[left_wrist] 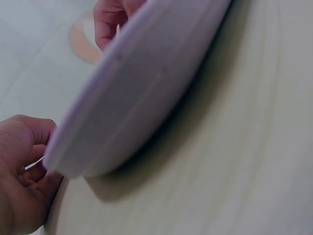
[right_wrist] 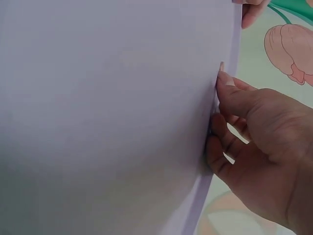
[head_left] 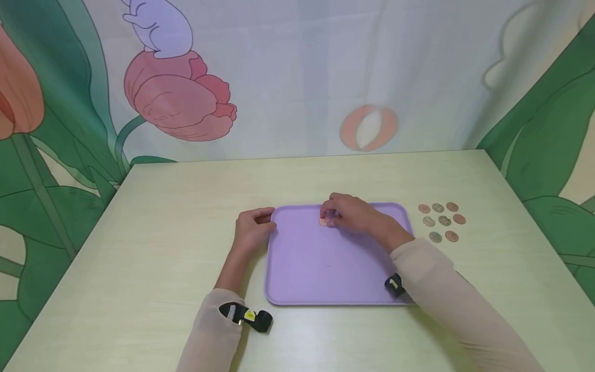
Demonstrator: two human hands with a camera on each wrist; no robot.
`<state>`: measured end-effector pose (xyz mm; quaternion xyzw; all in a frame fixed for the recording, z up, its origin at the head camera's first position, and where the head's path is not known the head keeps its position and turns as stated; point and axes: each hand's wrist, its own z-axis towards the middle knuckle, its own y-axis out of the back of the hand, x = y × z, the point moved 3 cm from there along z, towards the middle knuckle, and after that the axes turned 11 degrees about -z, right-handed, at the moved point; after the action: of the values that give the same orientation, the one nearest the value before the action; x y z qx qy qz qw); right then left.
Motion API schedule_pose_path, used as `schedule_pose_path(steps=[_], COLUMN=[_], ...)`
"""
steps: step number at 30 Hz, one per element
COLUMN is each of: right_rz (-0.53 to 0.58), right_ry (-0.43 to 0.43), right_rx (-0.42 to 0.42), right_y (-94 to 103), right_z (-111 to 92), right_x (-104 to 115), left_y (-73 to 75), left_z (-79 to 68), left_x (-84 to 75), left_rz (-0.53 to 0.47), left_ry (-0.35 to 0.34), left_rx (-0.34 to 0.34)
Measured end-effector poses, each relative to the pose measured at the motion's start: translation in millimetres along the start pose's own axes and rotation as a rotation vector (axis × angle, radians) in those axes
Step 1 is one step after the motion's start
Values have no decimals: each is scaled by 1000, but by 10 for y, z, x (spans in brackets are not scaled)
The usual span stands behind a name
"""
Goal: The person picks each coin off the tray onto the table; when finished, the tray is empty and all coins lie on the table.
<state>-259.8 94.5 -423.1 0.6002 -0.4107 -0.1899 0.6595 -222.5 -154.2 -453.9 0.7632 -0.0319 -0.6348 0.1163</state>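
Observation:
A shallow purple tray (head_left: pixel 321 263) with rounded corners lies on the table. My left hand (head_left: pixel 253 227) grips its left rim near the far corner; in the left wrist view the left hand's fingers (left_wrist: pixel 41 137) curl at the tray's edge (left_wrist: pixel 132 93). Over the far part of the tray, my right hand (head_left: pixel 350 213) pinches a copper-coloured coin (head_left: pixel 323 222) low against its surface. The right wrist view shows that coin (right_wrist: pixel 222 65) edge-on at the tips of the right hand (right_wrist: pixel 259 142). Part of the coin is hidden by the fingers.
Several copper and silver-coloured coins (head_left: pixel 444 220) lie flat in loose rows on the table to the right of the tray. The pale wooden table (head_left: pixel 153 248) ends at a printed curtain (head_left: pixel 288 93) behind. Black wrist cameras (head_left: pixel 260 319) sit on both sleeves.

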Motion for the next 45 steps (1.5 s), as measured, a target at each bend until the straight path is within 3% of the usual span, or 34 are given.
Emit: schedule_pose_path(steps=[10, 17, 22, 30, 38, 41, 45], right_rz=[-32, 8, 52, 63, 89, 158, 342], right_ry=[13, 67, 88, 5, 58, 62, -32], right_rx=[43, 62, 45, -13, -47, -64, -68], right_y=[25, 43, 49, 4, 20, 27, 46], right_z=[16, 20, 8, -55, -98, -138, -232], right_x=[42, 66, 64, -87, -88, -100, -214], left_y=[13, 12, 9, 9, 29, 30, 19], left_z=[6, -4, -7, 4, 14, 13, 12], left_x=[15, -5, -11, -7, -17, -6, 0], left_rz=[-12, -22, -22, -18, -15, -20, -22], left_ry=[8, 17, 23, 18, 11, 12, 12], left_rx=[-3, -2, -6, -3, -9, -7, 3])
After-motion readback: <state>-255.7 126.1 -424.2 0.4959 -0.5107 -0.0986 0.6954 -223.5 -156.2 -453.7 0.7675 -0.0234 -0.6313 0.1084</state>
